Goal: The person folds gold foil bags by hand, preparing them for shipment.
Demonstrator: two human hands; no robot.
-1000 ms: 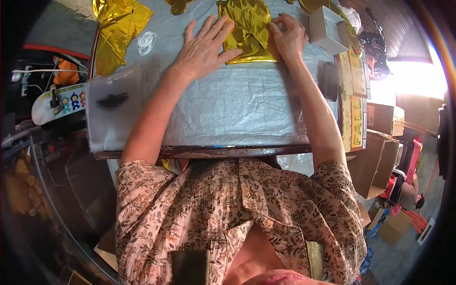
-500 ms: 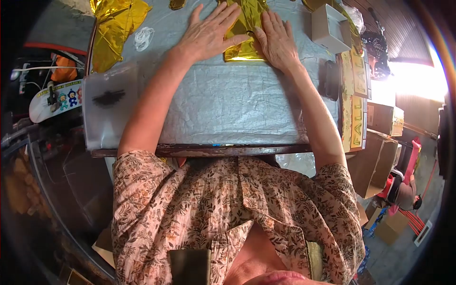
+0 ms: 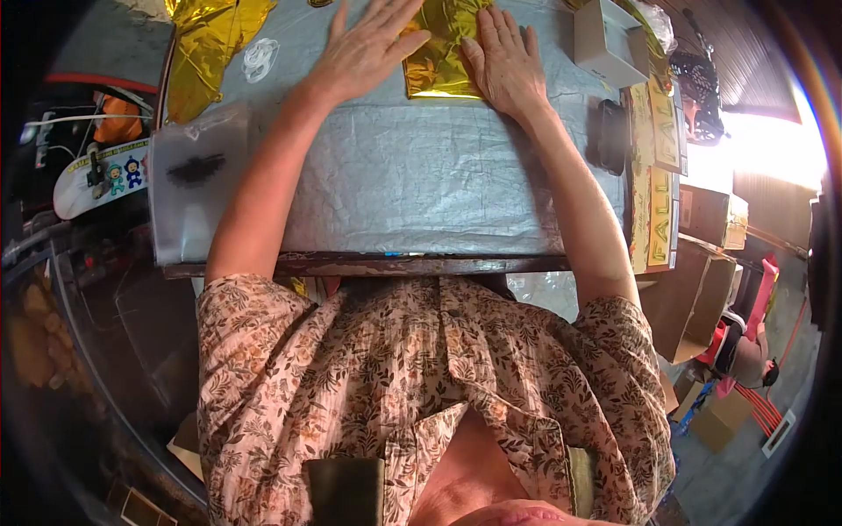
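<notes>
A shiny gold folded foil piece lies flat at the far middle of the table, its upper end cut off by the frame. My left hand is at its left side, fingers stretched out, with the thumb reaching over the foil's left edge. Some of its fingertips run out of view at the top. My right hand rests flat along the foil's right edge, fingers extended and thumb over the gold surface. Neither hand grips anything. Another crumpled gold foil piece hangs over the table's left side.
White string lies left of my hands. A clear plastic bag with a dark mark covers the left corner. To the right stand an open white box, a black object and yellow boxes. Another person is far right.
My left hand has slid left, off the middle of the foil towards its edge. My right hand stays on the right edge. The whole view has shifted slightly.
</notes>
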